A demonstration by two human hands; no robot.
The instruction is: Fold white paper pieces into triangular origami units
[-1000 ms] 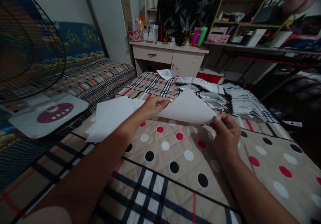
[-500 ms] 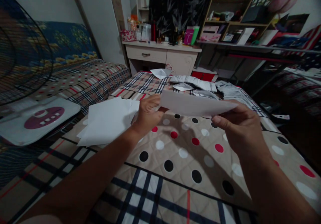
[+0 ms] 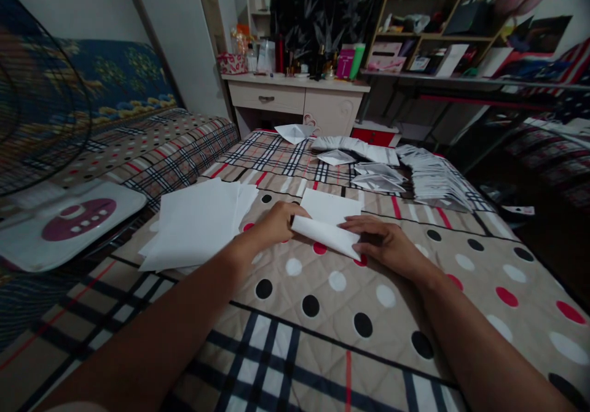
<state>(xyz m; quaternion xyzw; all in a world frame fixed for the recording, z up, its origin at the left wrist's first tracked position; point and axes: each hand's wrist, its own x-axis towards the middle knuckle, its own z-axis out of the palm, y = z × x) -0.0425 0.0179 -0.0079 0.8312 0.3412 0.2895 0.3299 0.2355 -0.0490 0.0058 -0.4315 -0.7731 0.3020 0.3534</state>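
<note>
"Holding the plain white rectangular paper sheet [image 3: 330,203] at the centre of the frame, how are the hands set?"

"The left hand [image 3: 275,222] pinches the left end of its raised near part. The right hand [image 3: 385,243] has its fingers over the right end and its thumb at the near corner, with the paper between; how hard it presses, I cannot tell."

"And the paper's shape?"

"Its far part looks flat on the beige polka-dotted and plaid quilted bedspread [image 3: 295,332], while the near part curves up in a soft roll. I see no sharp crease along it, so I judge this a moment for lining up."

"How is that done well?"

"Match the edges first, since the roll slants towards the lower right, then press from the middle outwards. The padded surface probably gives, so a firm fingernail stroke should serve better than a light pat."

"Anything nearby to mind?"

"The loose pile of flat white sheets [image 3: 193,221] lies left of centre; a careless sweep could drag it. Folded white paper pieces [image 3: 378,177] lie right of upper centre, beside a tightly packed row of folded white papers [image 3: 436,181]."
</note>
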